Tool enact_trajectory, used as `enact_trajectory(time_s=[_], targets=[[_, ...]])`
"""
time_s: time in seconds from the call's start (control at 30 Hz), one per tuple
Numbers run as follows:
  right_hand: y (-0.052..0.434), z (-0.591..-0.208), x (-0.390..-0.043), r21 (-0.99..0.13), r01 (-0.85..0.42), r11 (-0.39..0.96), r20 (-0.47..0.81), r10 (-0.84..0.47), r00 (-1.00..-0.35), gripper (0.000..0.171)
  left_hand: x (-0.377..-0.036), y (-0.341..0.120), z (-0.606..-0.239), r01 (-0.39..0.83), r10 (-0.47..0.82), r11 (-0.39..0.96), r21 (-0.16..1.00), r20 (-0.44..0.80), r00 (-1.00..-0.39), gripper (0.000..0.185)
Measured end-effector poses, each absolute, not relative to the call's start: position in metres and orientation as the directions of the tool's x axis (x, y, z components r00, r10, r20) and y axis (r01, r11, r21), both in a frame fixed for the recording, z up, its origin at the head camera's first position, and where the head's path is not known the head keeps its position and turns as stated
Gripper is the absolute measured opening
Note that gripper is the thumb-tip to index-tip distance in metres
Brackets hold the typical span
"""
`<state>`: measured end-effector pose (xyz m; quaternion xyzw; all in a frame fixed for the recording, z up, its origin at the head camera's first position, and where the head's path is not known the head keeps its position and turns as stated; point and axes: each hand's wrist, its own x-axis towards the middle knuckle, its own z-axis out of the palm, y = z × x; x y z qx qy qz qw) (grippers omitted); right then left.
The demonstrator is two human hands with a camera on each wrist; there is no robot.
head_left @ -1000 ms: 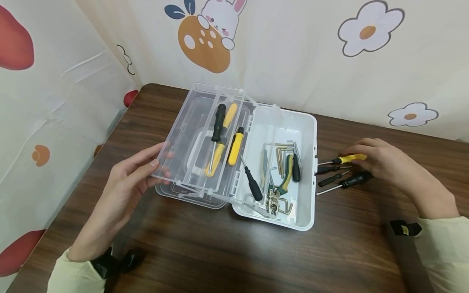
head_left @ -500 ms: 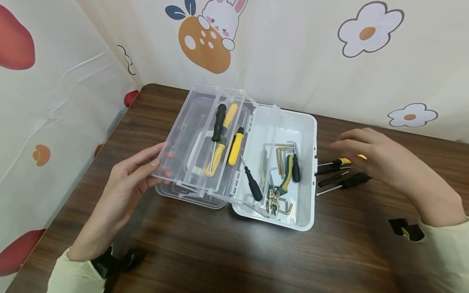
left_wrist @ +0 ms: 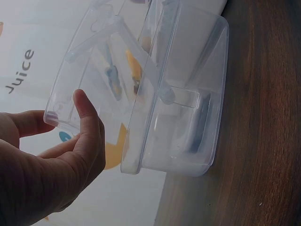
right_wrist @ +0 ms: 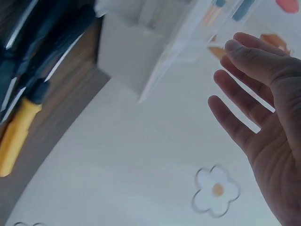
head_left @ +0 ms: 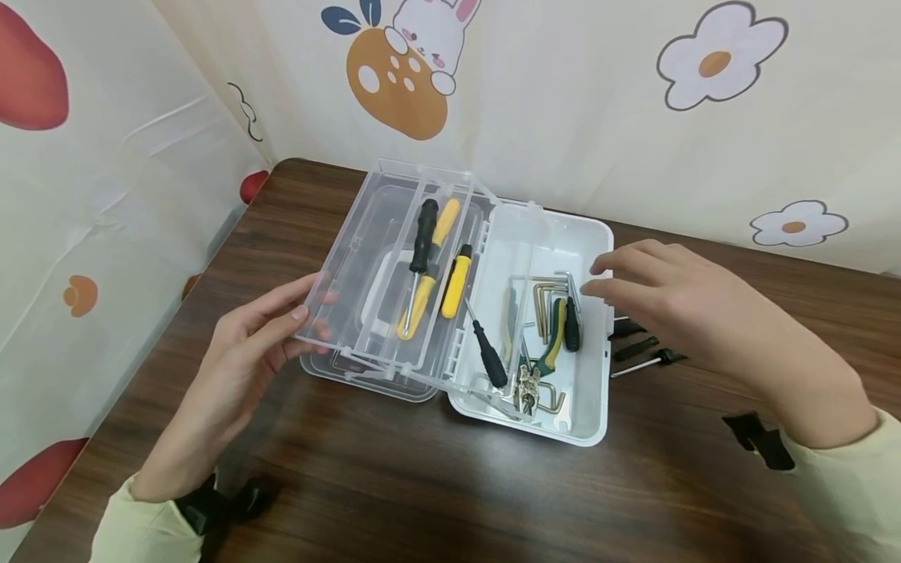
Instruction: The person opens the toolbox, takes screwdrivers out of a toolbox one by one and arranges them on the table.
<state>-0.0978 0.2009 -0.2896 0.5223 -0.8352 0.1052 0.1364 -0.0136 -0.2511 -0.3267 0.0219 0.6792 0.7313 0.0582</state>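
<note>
My left hand (head_left: 242, 352) grips the near left corner of a clear plastic tray (head_left: 338, 301), thumb on one side and fingers on the other; the left wrist view shows the same hold on the tray (left_wrist: 70, 106). In that tray lie a black-handled screwdriver (head_left: 425, 234) and yellow-handled tools (head_left: 457, 283). With nothing in its fingers, my right hand (head_left: 683, 301) hovers above the right rim of the white toolbox (head_left: 598, 407). Inside the box are pliers (head_left: 552, 344), hex keys (head_left: 542, 305) and small screwdrivers (head_left: 489, 356).
Right of the box, a screwdriver (head_left: 662, 357) and other dark tools lie on the wooden table (head_left: 450, 485), partly hidden by my right hand. A yellow-handled screwdriver (right_wrist: 21, 132) shows there in the right wrist view. A printed curtain (head_left: 563, 102) hangs behind.
My right hand has let go of the yellow-handled screwdriver on the table, risen and moved left to the box's right rim. The left hand keeps its hold on the tray.
</note>
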Motion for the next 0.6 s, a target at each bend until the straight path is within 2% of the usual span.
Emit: enact_trajectory(time_s=[0.03,0.07,0.27,0.47,0.6], targets=[[0.197,-0.287,-0.096,-0.025,-0.903,0.430,0.320,-0.852,-0.414,0.060,-0.014,-0.251,-0.327,-0.055,0.115,-0.069,0.996,-0.047,-0.992,0.042],[0.193,-0.285,-0.095,-0.018,-0.904,0.427,0.300,-0.860,-0.413,0.064,-0.013,-0.251,-0.327,-0.054,0.114,-0.067,0.996,-0.046,-0.992,0.042],[0.170,-0.274,-0.088,0.003,-0.905,0.425,0.193,-0.888,-0.416,0.075,-0.014,-0.251,-0.327,-0.056,0.110,-0.067,0.996,-0.048,-0.993,0.041],[0.144,-0.272,-0.088,0.034,-0.930,0.365,0.139,-0.924,-0.357,0.074,-0.013,-0.251,-0.326,-0.059,0.108,-0.080,0.995,-0.050,-0.993,0.041],[0.126,-0.274,-0.086,0.079,-0.949,0.306,0.099,-0.950,-0.298,0.066,-0.013,-0.250,-0.326,-0.059,0.104,-0.085,0.995,-0.050,-0.993,0.040]])
